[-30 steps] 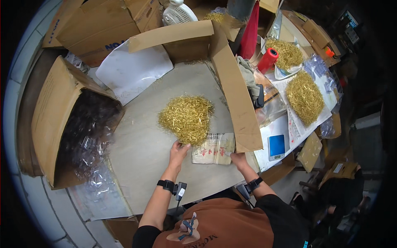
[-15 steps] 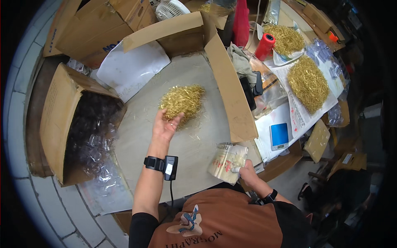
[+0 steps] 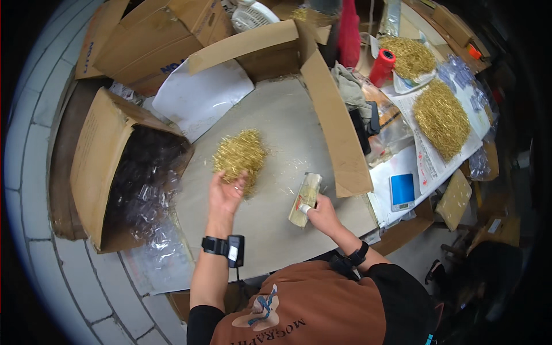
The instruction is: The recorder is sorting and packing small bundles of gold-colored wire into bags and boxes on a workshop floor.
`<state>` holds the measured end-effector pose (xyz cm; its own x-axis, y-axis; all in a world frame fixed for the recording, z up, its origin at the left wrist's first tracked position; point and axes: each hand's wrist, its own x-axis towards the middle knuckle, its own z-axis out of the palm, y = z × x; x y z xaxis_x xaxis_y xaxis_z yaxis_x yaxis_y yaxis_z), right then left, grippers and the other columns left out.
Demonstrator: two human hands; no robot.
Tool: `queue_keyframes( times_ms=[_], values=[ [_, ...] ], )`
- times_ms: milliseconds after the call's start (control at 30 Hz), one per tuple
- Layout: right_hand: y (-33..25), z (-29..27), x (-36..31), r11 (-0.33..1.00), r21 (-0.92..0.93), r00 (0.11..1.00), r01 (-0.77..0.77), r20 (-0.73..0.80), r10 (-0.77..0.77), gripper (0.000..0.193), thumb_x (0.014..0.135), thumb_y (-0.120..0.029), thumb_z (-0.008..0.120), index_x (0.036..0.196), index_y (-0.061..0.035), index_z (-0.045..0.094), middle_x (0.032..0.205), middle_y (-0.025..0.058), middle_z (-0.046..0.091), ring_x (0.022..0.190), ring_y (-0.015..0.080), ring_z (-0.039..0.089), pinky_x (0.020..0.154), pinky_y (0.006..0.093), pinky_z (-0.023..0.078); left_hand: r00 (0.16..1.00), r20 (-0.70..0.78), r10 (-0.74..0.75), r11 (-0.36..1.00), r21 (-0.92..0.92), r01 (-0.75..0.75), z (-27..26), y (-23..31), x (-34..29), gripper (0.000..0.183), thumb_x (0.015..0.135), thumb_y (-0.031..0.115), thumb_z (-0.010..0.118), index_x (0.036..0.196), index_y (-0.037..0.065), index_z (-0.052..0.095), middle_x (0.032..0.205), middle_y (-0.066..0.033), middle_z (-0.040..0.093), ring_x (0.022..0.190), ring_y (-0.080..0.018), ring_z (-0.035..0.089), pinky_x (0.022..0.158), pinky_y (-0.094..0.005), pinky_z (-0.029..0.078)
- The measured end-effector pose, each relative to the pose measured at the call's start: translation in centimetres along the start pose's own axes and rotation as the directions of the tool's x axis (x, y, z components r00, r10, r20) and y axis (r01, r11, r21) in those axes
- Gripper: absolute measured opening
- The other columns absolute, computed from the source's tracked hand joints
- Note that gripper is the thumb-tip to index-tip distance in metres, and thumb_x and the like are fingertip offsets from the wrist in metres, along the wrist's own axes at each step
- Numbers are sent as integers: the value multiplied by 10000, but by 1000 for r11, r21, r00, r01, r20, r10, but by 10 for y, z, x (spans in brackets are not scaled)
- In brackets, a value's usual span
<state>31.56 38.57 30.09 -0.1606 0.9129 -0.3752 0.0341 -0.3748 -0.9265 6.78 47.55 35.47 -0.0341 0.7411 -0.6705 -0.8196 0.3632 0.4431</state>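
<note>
A heap of short, shiny gold pieces [image 3: 238,154], like small metal pins, lies on the grey board [image 3: 276,236]. My left hand [image 3: 226,194] is at the heap's near edge, palm partly up, fingers apart and curved against the pieces. It grips nothing that I can see. In my right hand [image 3: 324,215] is a flat, translucent, yellowish piece with red print [image 3: 306,198]. The thumb lies across it and something white shows at the thumb. This piece is tilted nearly on edge over the board, right of the heap; whether it touches the board I cannot tell.
Cardboard walls [image 3: 336,126] border the board at the back and right. A tipped carton [image 3: 98,155] with clear plastic parts stands left. On the right are a blue-topped scale [image 3: 402,190], another gold pile [image 3: 441,118] on paper, and a red bottle [image 3: 382,68]. Loose pins are scattered mid-board.
My right hand has brought the translucent piece forward onto the board area and turned it nearly edge-on. The gold heap sits a little nearer my left hand. The whole view has shifted slightly.
</note>
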Motion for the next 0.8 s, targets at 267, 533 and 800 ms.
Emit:
queue_keyframes(
  times_ms=[267, 533, 800],
  values=[
    [-52, 39, 39, 974, -75, 964, 215, -145, -224, 293, 804, -92, 582, 1066, 37, 570, 1250, 245, 507, 1130, 360, 521, 935, 363, 409, 985, 119, -121, 978, 184, 97, -60, -55, -13, 364, 879, 164, 530, 1202, 9, 463, 1132, -174, 559, 944, -281, 605, 737, -348, 534],
    [-24, 79, 35, 872, -300, 907, 387, -46, -418, 217, 882, -130, 577, 1009, 45, 557, 1238, 258, 512, 1091, 281, 551, 913, 320, 422, 976, 148, -162, 968, 217, 128, -88, -89, -7, 313, 913, 185, 515, 1194, 49, 524, 1175, -91, 568, 1028, -200, 565, 898, -373, 477],
    [-5, 58, 52, 984, 160, 986, -78, -136, 100, 455, 866, -215, 641, 1170, 80, 474, 965, 155, 636, 875, 219, 635, 762, 322, 517, 987, 110, -118, 984, 148, 101, -91, -119, -4, 218, 896, 183, 579, 1052, 34, 607, 1007, -73, 636, 912, -171, 608, 775, -327, 512]
  ],
)
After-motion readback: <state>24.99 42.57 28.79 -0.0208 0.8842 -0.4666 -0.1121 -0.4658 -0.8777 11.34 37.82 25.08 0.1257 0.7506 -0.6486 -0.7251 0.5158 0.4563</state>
